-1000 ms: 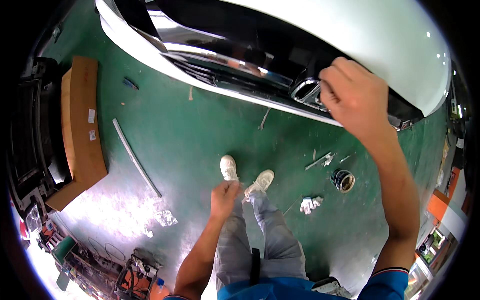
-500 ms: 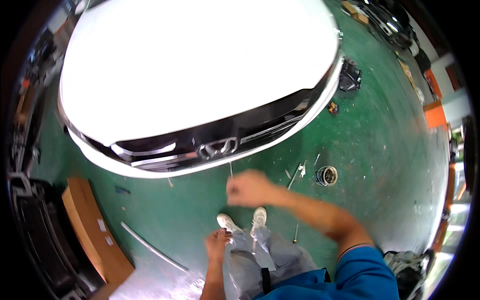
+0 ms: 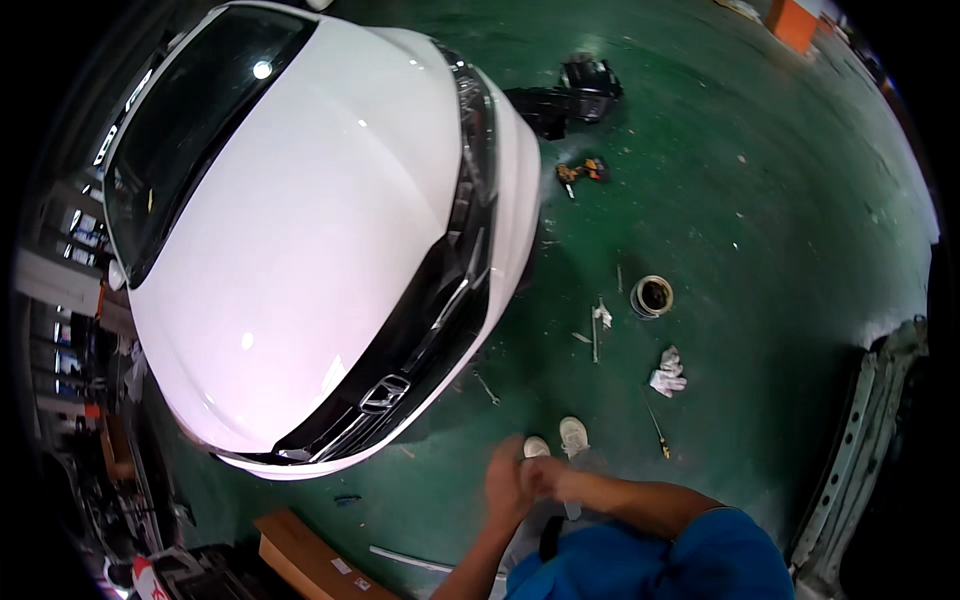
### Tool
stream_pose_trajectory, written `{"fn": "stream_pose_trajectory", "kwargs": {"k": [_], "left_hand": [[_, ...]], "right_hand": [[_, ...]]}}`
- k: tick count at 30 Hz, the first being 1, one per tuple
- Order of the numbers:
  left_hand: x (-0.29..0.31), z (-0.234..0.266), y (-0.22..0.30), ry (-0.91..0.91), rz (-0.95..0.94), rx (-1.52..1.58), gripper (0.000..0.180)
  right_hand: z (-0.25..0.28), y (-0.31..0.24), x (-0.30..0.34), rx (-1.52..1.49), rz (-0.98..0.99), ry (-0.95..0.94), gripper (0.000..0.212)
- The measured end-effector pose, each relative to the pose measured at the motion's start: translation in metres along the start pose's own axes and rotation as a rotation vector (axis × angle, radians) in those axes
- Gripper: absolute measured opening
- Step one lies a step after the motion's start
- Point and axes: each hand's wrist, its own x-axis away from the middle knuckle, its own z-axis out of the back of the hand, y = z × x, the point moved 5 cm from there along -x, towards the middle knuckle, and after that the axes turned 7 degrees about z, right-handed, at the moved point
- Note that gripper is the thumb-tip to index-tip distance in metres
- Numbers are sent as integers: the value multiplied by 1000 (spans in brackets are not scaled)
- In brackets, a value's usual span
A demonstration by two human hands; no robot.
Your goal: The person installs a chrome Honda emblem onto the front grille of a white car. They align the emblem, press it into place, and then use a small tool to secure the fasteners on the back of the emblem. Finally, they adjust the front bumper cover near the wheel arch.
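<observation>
My left hand (image 3: 503,478) and my right hand (image 3: 543,478) meet in front of my body, above my shoes. They touch or overlap, and both are smeared by motion. Their fingers do not show clearly, so whether anything is between them cannot be told. Ahead and to the left stands a white car (image 3: 270,270), its dark grille (image 3: 425,335) being the part nearest me. A wrench (image 3: 487,388) lies on the green floor between my hands and the car's front bumper.
Right of my feet lie a screwdriver (image 3: 662,440) and white gloves (image 3: 668,373). Beyond are a bucket (image 3: 652,297), a long metal tool (image 3: 595,335), an orange-and-black power tool (image 3: 583,172) and black plastic parts (image 3: 580,92). A cardboard box (image 3: 310,555) and metal beam (image 3: 850,450) flank me.
The view has turned to the right, so the car now sits further left. My hands were apart, the right raised toward the bumper; now they are together.
</observation>
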Motion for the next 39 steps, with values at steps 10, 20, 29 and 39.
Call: {"fn": "stream_pose_trajectory", "kwargs": {"k": [10, 20, 29, 39], "left_hand": [[-56, -71, -161, -745, 353, -459, 49], [-187, -113, -129, -765, 671, -264, 37], [-369, -203, 40, -563, 419, -191, 39], [-671, -342, 121, -504, -66, -356, 26]], "right_hand": [[72, -193, 169, 600, 492, 231, 41], [448, -201, 113, 393, 192, 864, 20], [449, -434, 93, 507, 540, 821, 16], [364, -675, 38, 377, 610, 825, 11]]}}
